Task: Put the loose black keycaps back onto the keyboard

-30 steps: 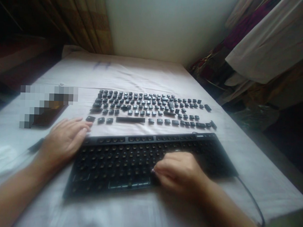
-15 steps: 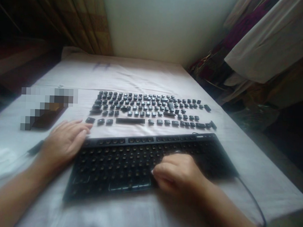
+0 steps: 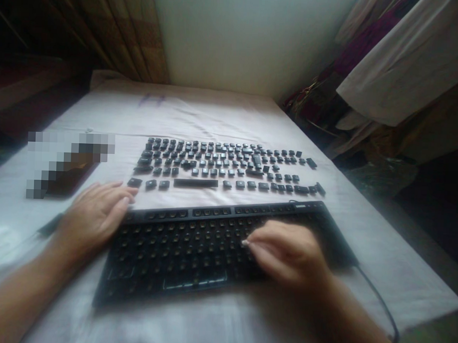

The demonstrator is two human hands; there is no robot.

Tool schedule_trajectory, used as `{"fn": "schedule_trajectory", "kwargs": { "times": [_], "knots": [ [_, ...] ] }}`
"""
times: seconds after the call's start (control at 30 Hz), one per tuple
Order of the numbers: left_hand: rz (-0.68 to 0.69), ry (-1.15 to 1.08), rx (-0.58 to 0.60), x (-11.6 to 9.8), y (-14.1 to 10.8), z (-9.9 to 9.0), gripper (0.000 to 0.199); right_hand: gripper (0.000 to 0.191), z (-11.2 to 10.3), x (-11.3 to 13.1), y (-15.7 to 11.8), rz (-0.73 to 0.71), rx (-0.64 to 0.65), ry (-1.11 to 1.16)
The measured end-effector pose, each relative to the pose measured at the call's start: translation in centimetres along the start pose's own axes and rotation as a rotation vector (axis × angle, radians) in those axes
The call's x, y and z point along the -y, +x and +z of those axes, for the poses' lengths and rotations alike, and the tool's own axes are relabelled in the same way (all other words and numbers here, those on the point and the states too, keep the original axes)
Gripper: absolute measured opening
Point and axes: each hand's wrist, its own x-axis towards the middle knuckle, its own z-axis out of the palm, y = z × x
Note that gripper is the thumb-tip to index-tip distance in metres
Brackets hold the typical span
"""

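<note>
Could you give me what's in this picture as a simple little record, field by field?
Surface: white cloth
Keyboard: black keyboard, main keycaps off
Loose parts: dark keycaps in rows beyond the keyboard
Left hand: open, at the keyboard's far left corner
Right hand: over the keyboard, fingers pinched; pale speck at fingertips, too blurred to name
Cable: off the keyboard's right end

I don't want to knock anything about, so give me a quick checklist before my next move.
1. Keyboard lying on the pale cloth: ok.
2. Loose keycaps set out in rows beyond it: ok.
3. Left hand clear of the corner keycap: cannot tell; they look nearly in contact.
4. Small pale item pinched in the right hand, what it is: cannot tell, too blurred.
5. Cable clear of both hands: ok.
</note>
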Motion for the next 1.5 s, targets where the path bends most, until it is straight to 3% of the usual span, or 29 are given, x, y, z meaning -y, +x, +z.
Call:
{"fn": "schedule_trajectory", "kwargs": {
  "times": [0.13, 0.4, 0.87, 1.1, 1.3, 1.5],
  "knots": [
    [-0.009, -0.021, -0.005, 0.0, 0.1, 0.1, 0.045, 0.011, -1.7, -0.2, 0.4, 0.109, 0.018, -0.011],
    [0.005, 0.0, 0.016, 0.2, 0.2, -0.1, 0.047, 0.015, -0.6, -0.5, -0.1, -0.02, 0.213, 0.014],
    [-0.007, -0.017, 0.024, 0.2, 0.3, 0.0, 0.047, 0.019, 0.9, -0.8, -0.7, -0.081, 0.201, -0.074],
    [-0.014, -0.028, 0.005, 0.4, 0.2, 0.2, 0.046, 0.019, 0.8, -0.7, -0.7, -0.057, 0.259, -0.057],
    [-0.026, -0.01, 0.011, 0.3, 0.3, 0.0, 0.049, 0.019, 1.1, -0.7, -0.6, -0.069, 0.179, -0.092],
    [-0.02, -0.009, 0.011, 0.3, 0.2, 0.0, 0.048, 0.019, 1.1, -0.7, -0.6, -0.054, 0.215, -0.066]
  ]
}}
